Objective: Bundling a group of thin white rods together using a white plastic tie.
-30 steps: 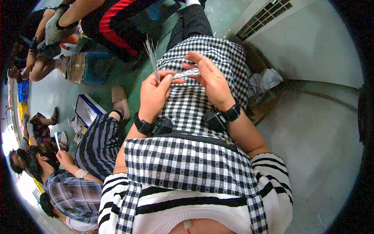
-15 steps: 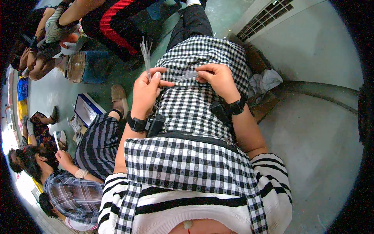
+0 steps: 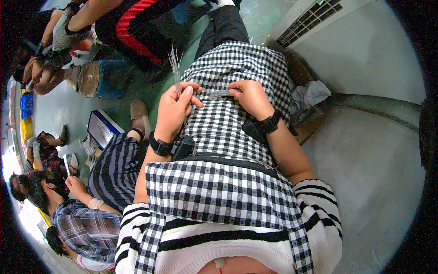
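A bundle of thin clear strips (image 3: 175, 68) stands up out of my left hand (image 3: 175, 107), which is closed around it over my lap. The lower ends show faintly below the palm. Thumb and forefinger of that hand point toward the right. My right hand (image 3: 251, 97) pinches a smaller bunch of clear strips (image 3: 219, 93), whose free ends reach left toward my left fingertips. A narrow gap lies between the two hands. What the strips are exactly cannot be made out. Under both hands spreads a black-and-white checked apron (image 3: 219, 123).
To the left sits a person in a plaid shirt (image 3: 86, 223), near an open blue-edged box (image 3: 102, 128). Other people work at the upper left. On my right are crumpled white plastic (image 3: 312, 93), a dark hose (image 3: 374, 104) and a grey cabinet with a vent grille (image 3: 312, 20).
My right hand has turned so its fingers point further down onto the small bunch, which now lies more level. My left hand has shifted slightly right, and its bundle tilts a little more.
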A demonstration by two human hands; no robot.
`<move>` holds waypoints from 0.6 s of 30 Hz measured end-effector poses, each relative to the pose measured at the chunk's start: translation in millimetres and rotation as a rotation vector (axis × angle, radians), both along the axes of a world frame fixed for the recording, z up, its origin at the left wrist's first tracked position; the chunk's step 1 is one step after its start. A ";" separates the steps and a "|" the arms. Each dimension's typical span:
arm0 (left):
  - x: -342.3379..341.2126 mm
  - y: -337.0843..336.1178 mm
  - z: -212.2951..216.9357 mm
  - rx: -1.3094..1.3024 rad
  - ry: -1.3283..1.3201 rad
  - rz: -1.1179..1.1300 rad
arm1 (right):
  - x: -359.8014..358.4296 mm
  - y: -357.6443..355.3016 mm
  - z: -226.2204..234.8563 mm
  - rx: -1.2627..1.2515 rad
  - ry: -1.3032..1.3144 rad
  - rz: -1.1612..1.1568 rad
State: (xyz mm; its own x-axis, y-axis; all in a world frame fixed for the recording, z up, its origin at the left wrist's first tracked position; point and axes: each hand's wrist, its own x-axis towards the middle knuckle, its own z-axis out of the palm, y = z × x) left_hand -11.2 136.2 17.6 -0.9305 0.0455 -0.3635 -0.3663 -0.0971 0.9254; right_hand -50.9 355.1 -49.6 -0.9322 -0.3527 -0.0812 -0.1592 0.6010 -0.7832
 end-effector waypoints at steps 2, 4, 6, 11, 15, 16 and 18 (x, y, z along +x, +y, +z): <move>0.6 -3.3 0.4 -0.008 -0.023 -0.025 | -0.8 -0.4 10.6 0.099 -0.036 -0.017; 0.6 -4.6 -1.6 -0.006 -0.001 -0.052 | -2.2 0.8 14.7 0.117 -0.010 -0.031; 0.6 -1.2 0.0 -0.009 0.020 -0.036 | -4.2 4.2 20.1 0.134 0.017 -0.048; -0.7 7.9 15.9 -0.015 0.064 -0.041 | -9.4 12.7 39.5 0.118 0.050 -0.071; 3.1 8.4 24.9 0.237 -0.026 -0.169 | -5.2 6.4 64.9 -0.123 0.129 -0.032; 3.7 7.9 26.1 0.309 -0.059 -0.269 | -1.6 1.9 75.3 -0.229 0.007 -0.029; 7.2 11.1 29.2 0.334 -0.081 -0.304 | 4.4 -4.1 87.5 -0.357 -0.121 -0.028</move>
State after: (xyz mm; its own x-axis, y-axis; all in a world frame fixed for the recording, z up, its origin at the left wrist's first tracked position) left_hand -4.1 147.3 46.8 -0.8260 0.4387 -0.3540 -0.4944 -0.2621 0.8288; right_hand -46.5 351.0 37.9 -0.9329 -0.3536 -0.0683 -0.0400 0.2900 -0.9562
